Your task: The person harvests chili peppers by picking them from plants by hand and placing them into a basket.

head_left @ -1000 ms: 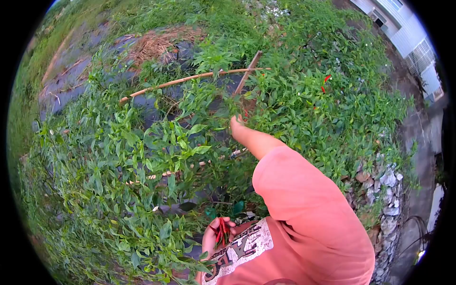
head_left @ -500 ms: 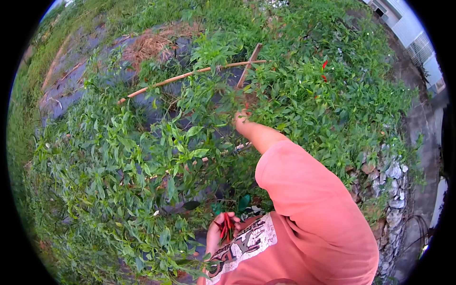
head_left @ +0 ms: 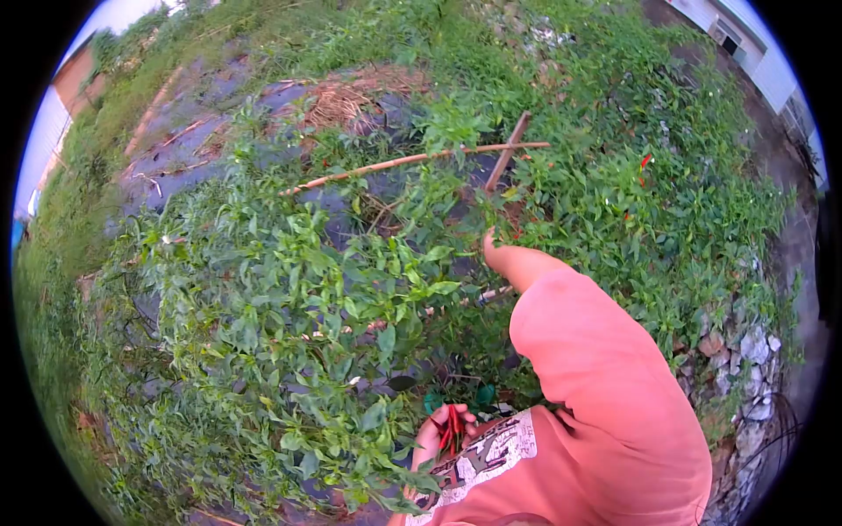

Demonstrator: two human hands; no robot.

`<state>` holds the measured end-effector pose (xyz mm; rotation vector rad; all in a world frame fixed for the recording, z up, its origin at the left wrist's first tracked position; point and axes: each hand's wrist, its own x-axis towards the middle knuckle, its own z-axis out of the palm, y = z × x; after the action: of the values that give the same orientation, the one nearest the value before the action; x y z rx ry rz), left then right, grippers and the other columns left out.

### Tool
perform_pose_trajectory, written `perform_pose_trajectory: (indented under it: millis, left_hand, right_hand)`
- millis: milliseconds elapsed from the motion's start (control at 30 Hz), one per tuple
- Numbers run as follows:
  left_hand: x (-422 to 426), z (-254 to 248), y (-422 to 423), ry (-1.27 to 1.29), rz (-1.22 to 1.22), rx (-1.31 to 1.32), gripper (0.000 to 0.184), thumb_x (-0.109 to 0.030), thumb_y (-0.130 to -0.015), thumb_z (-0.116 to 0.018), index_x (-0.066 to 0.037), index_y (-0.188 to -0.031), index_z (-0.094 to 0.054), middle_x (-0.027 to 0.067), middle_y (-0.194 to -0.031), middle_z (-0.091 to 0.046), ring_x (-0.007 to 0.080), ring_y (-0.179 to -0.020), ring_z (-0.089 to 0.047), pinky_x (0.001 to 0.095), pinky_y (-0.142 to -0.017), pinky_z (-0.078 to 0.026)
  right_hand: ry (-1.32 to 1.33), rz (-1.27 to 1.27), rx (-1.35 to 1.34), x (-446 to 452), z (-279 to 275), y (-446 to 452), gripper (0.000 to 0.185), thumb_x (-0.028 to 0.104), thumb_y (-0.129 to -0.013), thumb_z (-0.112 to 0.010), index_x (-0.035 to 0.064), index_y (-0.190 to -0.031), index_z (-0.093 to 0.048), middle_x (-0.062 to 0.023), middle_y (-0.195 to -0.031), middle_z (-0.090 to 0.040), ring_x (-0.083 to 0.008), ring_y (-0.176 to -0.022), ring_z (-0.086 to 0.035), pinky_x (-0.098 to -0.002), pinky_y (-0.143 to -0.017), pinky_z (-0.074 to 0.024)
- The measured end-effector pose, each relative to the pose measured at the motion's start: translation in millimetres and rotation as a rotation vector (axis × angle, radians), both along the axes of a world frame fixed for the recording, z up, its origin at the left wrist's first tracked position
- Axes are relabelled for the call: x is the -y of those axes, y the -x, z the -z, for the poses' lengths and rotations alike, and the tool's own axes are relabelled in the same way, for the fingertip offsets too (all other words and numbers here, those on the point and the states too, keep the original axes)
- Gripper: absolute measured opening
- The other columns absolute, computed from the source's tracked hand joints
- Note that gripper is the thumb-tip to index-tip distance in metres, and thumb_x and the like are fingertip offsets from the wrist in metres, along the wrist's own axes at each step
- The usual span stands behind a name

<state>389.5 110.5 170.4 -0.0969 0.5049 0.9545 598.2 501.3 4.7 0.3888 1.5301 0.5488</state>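
My left hand (head_left: 431, 433) is closed around several red chili peppers (head_left: 453, 428), low in the view and close to the printed front of my shirt. My right arm stretches forward into the pepper plants. Leaves hide most of my right hand (head_left: 492, 243), so its fingers do not show. A small spot of red (head_left: 517, 234) is visible among the leaves beside it. Further right, a red chili pepper (head_left: 646, 161) hangs on the bushy green plants (head_left: 605, 219).
A thin bamboo pole (head_left: 395, 161) crosses a wooden stake (head_left: 509, 151) beyond my right hand. Dark plastic sheeting (head_left: 210, 145) covers soil at the left, near dry straw (head_left: 346, 103). A stone wall (head_left: 752, 377) runs along the right, beside a paved path (head_left: 789, 228).
The view has turned left, so the plants, pole and both arms appear further right and lower. My right hand is deeper behind leaves. The left still holds the chili peppers.
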Motion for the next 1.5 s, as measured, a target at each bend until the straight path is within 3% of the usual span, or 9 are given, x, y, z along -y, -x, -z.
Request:
perform_pose_trajectory:
  millis: [100,167,433,667,767,967,1200,1400,1500]
  left_hand:
    - [3,8,-1,-0.029,-0.011,0.018,0.04,-0.032,-0.094,-0.033,0.002,-0.107,-0.051,0.0156,-0.094,-0.059,0.0277,-0.08,-0.059,0.0345,-0.071,-0.049]
    - [2,10,-1,-0.046,-0.02,0.023,0.04,-0.032,-0.094,-0.032,0.002,-0.107,-0.051,0.0155,-0.094,-0.059,0.0277,-0.08,-0.059,0.0346,-0.071,-0.049]
    - [6,10,3,0.002,0.009,-0.042,0.041,-0.033,-0.093,-0.034,0.002,-0.107,-0.049,0.0171,-0.094,-0.059,0.0276,-0.079,-0.06,0.0351,-0.071,-0.049]
    - [2,7,4,-0.01,0.034,-0.169,0.04,-0.034,-0.093,-0.034,0.001,-0.106,-0.05,0.016,-0.094,-0.059,0.0266,-0.08,-0.06,0.0349,-0.071,-0.049]
    - [4,9,1,-0.013,-0.004,-0.116,0.04,-0.034,-0.093,-0.034,0.0,-0.106,-0.051,0.016,-0.094,-0.059,0.027,-0.08,-0.059,0.0355,-0.071,-0.049]
    - [-1,11,2,-0.054,-0.019,0.058,0.039,-0.033,-0.093,-0.035,0.001,-0.105,-0.051,0.0158,-0.094,-0.059,0.028,-0.082,-0.059,0.0371,-0.071,-0.049]
    - [-7,-10,-1,-0.001,-0.019,0.055,0.037,-0.032,-0.093,-0.036,0.0,-0.103,-0.052,0.0151,-0.091,-0.059,0.0262,-0.079,-0.058,0.0358,-0.07,-0.049]
    - [-3,-4,-2,0.012,0.025,-0.057,0.037,-0.032,-0.092,-0.038,0.0,-0.106,-0.05,0.0131,-0.092,-0.059,0.0235,-0.078,-0.059,0.0332,-0.069,-0.05]
    - [-7,-13,-2,-0.002,0.031,-0.045,0.038,-0.033,-0.092,-0.038,0.0,-0.107,-0.049,0.0132,-0.092,-0.058,0.0235,-0.078,-0.059,0.0327,-0.069,-0.05]
  right_hand:
    - [-0.003,-0.036,0.068,-10,25,-7,0.032,0.027,-0.076,-0.055,0.0152,-0.105,-0.059,-0.0097,-0.1,-0.056,-0.0321,-0.092,-0.049,-0.0527,-0.079,-0.0397]
    - [-0.108,-0.122,0.25,-76,176,-72,0.035,0.033,-0.074,-0.057,0.0143,-0.103,-0.059,-0.0098,-0.096,-0.055,-0.0328,-0.09,-0.049,-0.0531,-0.077,-0.0402]
    - [0.036,0.225,-0.364,-19,35,-31,0.044,0.034,-0.079,-0.051,0.0134,-0.117,-0.051,-0.0101,-0.117,-0.048,-0.0343,-0.104,-0.044,-0.0563,-0.084,-0.0336]
    - [-0.282,0.862,-1.129,-28,30,-34,0.048,0.029,-0.082,-0.047,0.013,-0.127,-0.042,-0.0146,-0.133,-0.036,-0.0301,-0.122,-0.032,-0.0487,-0.099,-0.0242]
    - [-0.183,0.459,-0.496,-25,23,-25,0.062,0.053,-0.074,-0.055,0.018,-0.125,-0.047,-0.0116,-0.132,-0.041,-0.036,-0.119,-0.038,-0.0583,-0.082,-0.0405]
    - [-0.145,0.332,-0.628,31,-90,-7,0.028,0.026,-0.075,-0.057,0.0138,-0.1,-0.065,-0.0054,-0.104,-0.061,-0.0314,-0.1,-0.054,-0.0494,-0.069,-0.0456]
    - [-0.415,0.5,-0.669,24,-97,-17,0.029,0.024,-0.077,-0.055,0.0127,-0.102,-0.062,-0.008,-0.106,-0.06,-0.0245,-0.094,-0.057,-0.048,-0.069,-0.043]
    - [-0.645,0.726,-1.218,29,-121,-6,0.03,0.02,-0.081,-0.048,0.0103,-0.108,-0.058,-0.0067,-0.107,-0.06,-0.0256,-0.097,-0.057,-0.0421,-0.075,-0.0443]
    - [-0.38,0.73,-0.916,19,-126,-6,0.033,0.023,-0.085,-0.043,0.0102,-0.113,-0.054,-0.0062,-0.11,-0.059,-0.0258,-0.099,-0.057,-0.0376,-0.079,-0.0451]
